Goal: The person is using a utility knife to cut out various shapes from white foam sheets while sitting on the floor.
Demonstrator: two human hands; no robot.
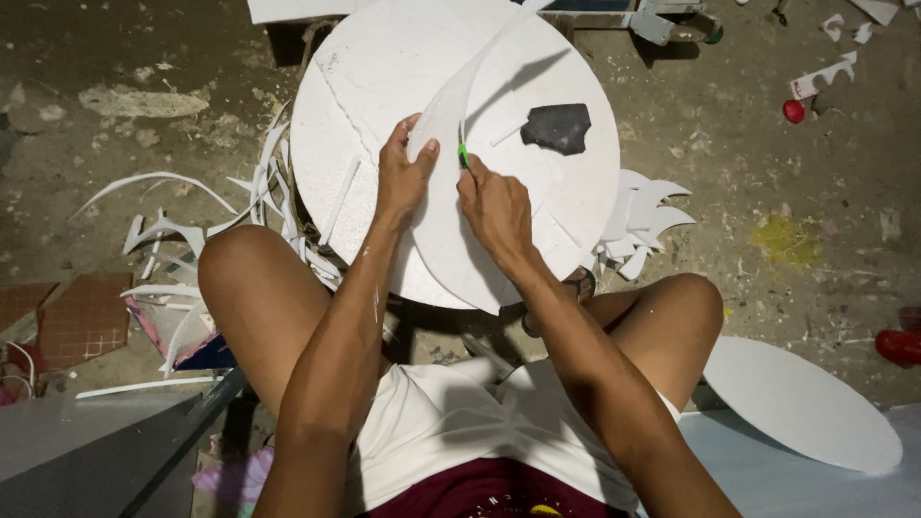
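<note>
I sit on the floor with a stack of round white foam discs (384, 77) in front of my knees. My left hand (403, 173) presses down on a curved white foam strip (451, 101) that peels up from the top disc. My right hand (494, 206) grips a small green-handled cutter (462, 155), its tip at the cut line right beside my left thumb. A dark grey flat scrap (558, 127) lies on the disc to the right of the cutter.
Curved white foam offcuts (168, 230) litter the dirty floor on the left, and more offcuts (648, 216) lie on the right. Another white disc (801, 403) rests at lower right. A red round object (793, 111) and a red item (900, 345) sit at the right.
</note>
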